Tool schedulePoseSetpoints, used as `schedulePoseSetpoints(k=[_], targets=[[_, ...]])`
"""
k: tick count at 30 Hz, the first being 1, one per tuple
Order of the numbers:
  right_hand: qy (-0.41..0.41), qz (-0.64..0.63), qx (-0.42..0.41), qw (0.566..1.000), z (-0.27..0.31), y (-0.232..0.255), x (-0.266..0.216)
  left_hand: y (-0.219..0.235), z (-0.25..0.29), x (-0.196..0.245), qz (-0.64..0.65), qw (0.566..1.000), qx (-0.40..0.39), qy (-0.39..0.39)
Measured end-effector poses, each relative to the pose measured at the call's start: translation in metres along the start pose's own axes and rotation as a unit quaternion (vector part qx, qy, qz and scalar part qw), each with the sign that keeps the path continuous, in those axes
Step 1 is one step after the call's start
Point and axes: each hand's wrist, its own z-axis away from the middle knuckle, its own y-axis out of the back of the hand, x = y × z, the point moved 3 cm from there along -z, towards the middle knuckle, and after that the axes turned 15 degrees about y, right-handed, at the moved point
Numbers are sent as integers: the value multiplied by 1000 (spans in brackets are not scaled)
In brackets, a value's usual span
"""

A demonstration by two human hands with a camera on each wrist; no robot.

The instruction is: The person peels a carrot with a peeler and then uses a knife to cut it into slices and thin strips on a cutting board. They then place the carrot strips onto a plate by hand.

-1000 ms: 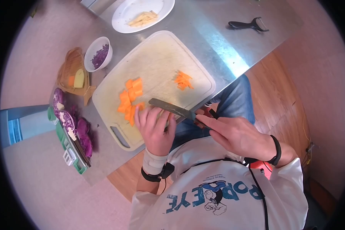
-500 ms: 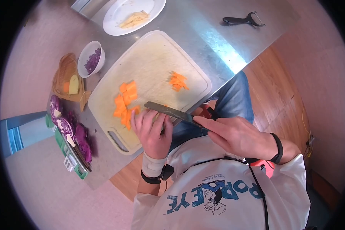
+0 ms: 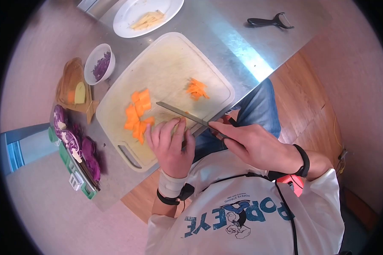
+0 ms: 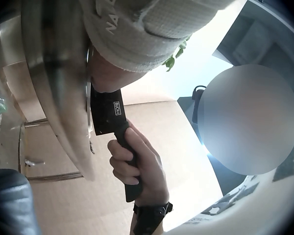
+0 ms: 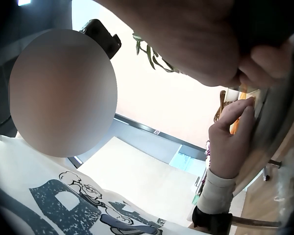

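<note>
In the head view my right hand (image 3: 259, 146) grips the black handle of a broad-bladed kitchen knife (image 3: 183, 113), its blade lying across the near part of the cutting board (image 3: 166, 63). The left wrist view shows the dark blade (image 4: 107, 111) with fingers wrapped round the handle. My left hand (image 3: 172, 148) is bent over the board's near edge, fingertips beside the blade, holding carrot mostly hidden under the fingers. Orange carrot slices (image 3: 137, 114) lie left of the blade. A small heap of carrot strips (image 3: 197, 88) sits further right on the board.
A white plate (image 3: 127, 17) with pale strips and a bowl (image 3: 89, 74) of shredded red cabbage stand beyond the board. At left are a wicker basket (image 3: 64, 91), cut red cabbage (image 3: 70, 138) and a green-framed slicer (image 3: 89, 192). A black peeler (image 3: 264, 22) lies far right.
The knife blade has turned more edge-on and its tip has lifted a little away from the left fingers. Both hands stay near the same place; the head view has shifted slightly.
</note>
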Motion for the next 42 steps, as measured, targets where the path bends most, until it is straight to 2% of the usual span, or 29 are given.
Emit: schedulePoseSetpoints(k=[2,4,10,23,25,32,34,37,42], targets=[[0,-4,-8,1000,0,6,-5,-3,1,-2,4,1000,-1,2],[-18,17,-61,998,0,10,-13,-4,3,-4,13,1000,9,5],[-20,55,-94,994,6,11,-16,-4,5,-4,11,1000,10,-1],[-9,40,-83,996,1,13,-16,-4,5,-4,6,1000,10,0],[-30,35,-99,994,-1,14,-17,-4,6,-4,3,1000,7,0],[-21,53,-89,994,-6,1,-9,-2,4,-1,3,1000,11,-4],[-20,19,-36,999,-6,1,-3,-2,3,0,-1,1000,11,-8],[6,-2,-9,1000,-4,3,1,-3,3,0,-4,1000,15,-9],[-4,10,-54,999,-2,8,-11,-4,5,-2,1,1000,21,-8]])
